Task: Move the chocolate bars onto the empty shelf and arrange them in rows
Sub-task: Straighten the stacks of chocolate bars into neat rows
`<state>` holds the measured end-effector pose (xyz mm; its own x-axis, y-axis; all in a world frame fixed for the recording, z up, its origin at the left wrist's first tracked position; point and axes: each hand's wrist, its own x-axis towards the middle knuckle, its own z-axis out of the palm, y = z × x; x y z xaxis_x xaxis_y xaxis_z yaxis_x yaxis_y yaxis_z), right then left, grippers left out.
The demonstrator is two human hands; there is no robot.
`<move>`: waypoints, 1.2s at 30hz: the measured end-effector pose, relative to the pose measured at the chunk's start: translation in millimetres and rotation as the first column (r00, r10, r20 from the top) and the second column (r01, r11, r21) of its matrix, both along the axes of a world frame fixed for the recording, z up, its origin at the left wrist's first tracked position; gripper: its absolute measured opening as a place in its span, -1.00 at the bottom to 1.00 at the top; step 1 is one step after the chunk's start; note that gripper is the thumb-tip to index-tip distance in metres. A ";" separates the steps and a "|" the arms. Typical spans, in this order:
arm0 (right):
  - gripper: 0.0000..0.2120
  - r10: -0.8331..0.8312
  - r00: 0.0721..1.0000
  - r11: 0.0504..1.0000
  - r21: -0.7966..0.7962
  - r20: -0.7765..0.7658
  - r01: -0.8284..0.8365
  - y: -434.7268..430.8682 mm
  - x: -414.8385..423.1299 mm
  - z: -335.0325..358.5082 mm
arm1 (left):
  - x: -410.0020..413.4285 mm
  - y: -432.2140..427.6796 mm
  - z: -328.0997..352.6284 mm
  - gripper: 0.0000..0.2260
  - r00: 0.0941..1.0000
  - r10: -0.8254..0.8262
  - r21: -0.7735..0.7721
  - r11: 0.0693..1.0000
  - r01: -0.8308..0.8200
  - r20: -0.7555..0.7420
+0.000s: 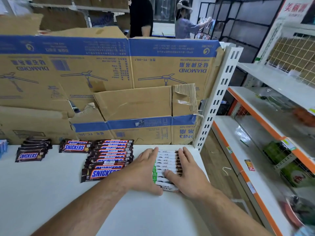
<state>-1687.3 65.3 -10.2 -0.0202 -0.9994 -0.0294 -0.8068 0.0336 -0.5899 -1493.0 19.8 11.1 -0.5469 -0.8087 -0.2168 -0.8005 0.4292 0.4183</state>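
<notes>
A row of several white Dove chocolate bars (167, 161) lies overlapped on the white shelf (68, 193) near its right edge. My left hand (144, 171) lies flat with straight fingers against the row's left side. On the row's right side rests my right hand (189, 174), fingers straight, thumb lying across the bars. To the left is a long overlapped row of Snickers bars (109, 157). A short Snickers pair (75, 146) sits farther back, and another Snickers stack (33, 149) lies at the far left.
Flattened cardboard boxes (119, 74) stand as a wall behind the shelf. A white perforated upright (219, 97) marks the shelf's right end. Orange-edged shelves (265, 126) with goods run along the right. Two people (185, 21) stand far behind. A blue packet (3, 147) sits at the left edge.
</notes>
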 end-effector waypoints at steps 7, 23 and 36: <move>0.02 0.038 0.998 0.999 0.013 0.050 -0.039 -5.4 0.0 -5.5 | -3.9 8.3 -2.9 0.20 0.999 0.049 0.006 0.999 -0.049 0.008; 0.30 0.198 0.978 0.975 0.116 -0.066 -0.189 0.9 -6.3 11.4 | -1.7 2.7 -3.9 0.18 0.964 0.004 -0.098 0.995 0.022 0.265; 0.43 0.276 0.941 0.960 0.106 -0.197 -0.260 -22.7 -13.0 15.7 | -0.2 1.5 7.8 0.13 0.967 0.014 -0.082 0.997 0.007 0.255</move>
<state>-1700.3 42.7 5.5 0.2341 -0.9634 -0.1306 -0.8964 -0.1619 -0.4126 -1493.2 21.3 18.9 -0.4796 -0.8310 -0.2819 -0.8775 0.4507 0.1641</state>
